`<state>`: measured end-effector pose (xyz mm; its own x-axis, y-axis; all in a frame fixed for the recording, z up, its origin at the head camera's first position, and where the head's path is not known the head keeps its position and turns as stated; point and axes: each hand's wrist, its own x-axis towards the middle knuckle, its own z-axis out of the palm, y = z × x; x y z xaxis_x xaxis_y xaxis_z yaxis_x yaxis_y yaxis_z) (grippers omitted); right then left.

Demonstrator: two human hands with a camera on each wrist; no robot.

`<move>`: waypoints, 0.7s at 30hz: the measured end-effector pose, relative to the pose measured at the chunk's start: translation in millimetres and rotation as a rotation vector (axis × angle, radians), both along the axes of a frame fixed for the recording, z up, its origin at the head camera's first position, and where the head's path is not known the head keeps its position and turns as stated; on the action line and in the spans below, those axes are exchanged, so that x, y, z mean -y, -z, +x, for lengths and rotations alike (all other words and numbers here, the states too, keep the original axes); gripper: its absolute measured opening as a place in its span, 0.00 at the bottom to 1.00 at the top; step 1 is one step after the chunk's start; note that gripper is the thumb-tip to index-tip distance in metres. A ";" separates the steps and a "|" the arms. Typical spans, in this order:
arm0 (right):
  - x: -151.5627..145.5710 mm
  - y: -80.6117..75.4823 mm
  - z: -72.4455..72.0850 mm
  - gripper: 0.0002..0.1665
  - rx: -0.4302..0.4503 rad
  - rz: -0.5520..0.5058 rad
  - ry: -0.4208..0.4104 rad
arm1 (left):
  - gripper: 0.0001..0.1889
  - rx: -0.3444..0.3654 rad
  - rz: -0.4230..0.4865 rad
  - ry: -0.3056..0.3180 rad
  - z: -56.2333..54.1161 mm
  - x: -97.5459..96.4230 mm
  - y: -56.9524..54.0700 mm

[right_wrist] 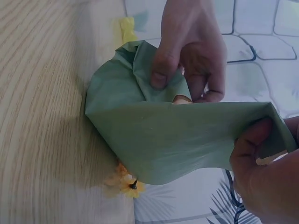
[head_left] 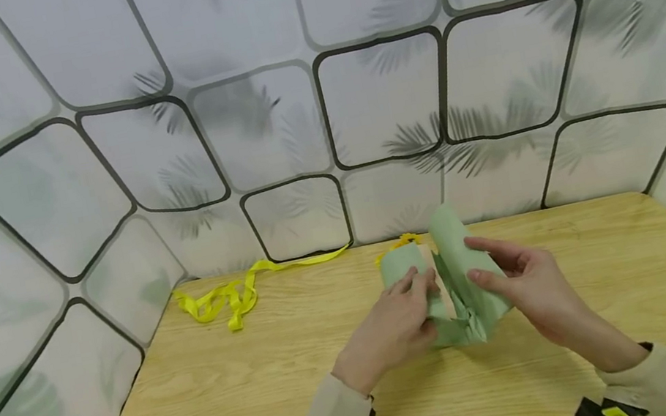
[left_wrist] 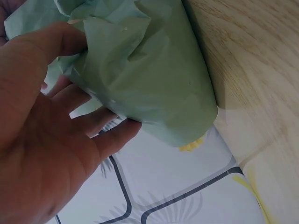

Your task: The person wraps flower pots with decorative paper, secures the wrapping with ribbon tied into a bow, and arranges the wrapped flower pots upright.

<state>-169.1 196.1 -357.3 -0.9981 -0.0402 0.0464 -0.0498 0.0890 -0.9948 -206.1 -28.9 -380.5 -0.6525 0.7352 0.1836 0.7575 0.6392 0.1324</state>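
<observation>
A: Where is the green paper (head_left: 461,252) lying, and how are the hands holding it?

B: It is resting on the table (head_left: 240,403), between both hands. The left hand (head_left: 393,324) is gripping its left part, thumb on one side and fingers on the other; the right hand (head_left: 537,287) is pinching the right-hand flap between thumb and fingers.

A: So how far along is the wrapping?

B: Partway, judging by the folds. The near end is bunching into creases, and yellow flowers (right_wrist: 132,187) are peeking out at the far end (how many, nobody can tell). But the flap is standing away from the rest, leaving a gap, and a peach strip (head_left: 438,279) is showing there.

A: And the yellow ribbon (head_left: 248,297)?

B: It is lying loose, well apart at the left, not yet binding anything.
</observation>
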 end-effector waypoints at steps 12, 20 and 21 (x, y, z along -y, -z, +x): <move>10.5 2.0 0.6 0.34 -0.001 -0.075 -0.017 | 0.11 -0.073 0.121 0.056 -3.2 11.6 0.2; 14.7 2.2 -0.2 0.35 0.012 -0.092 -0.020 | 0.15 -0.041 0.164 0.063 -6.3 12.4 -0.4; 15.3 2.5 -0.2 0.35 0.015 -0.085 -0.017 | 0.16 -0.023 0.168 0.067 -6.7 12.5 -0.9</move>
